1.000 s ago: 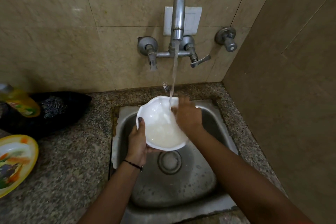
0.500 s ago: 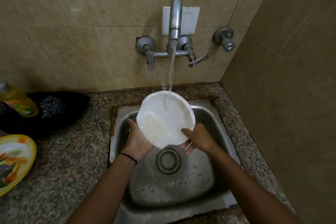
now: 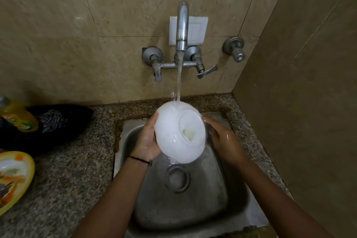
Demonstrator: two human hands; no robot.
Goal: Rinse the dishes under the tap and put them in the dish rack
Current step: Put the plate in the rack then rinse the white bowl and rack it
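Left hand (image 3: 147,139) and right hand (image 3: 224,139) grasp the white bowl (image 3: 172,143), now flipped base-up under the tap (image 3: 182,25).

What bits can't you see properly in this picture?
All in the head view:
Inside of the white bowl: turned away, its base faces the camera.
Fingers of the right hand: behind the bowl.
The yellow plate and yellow bottle: cut off by the left edge.
The dish rack: out of frame.

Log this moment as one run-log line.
step: rinse | white bowl: inverted, tilted, under tap stream | left hand: grips bowl's side | right hand: at bowl's rim
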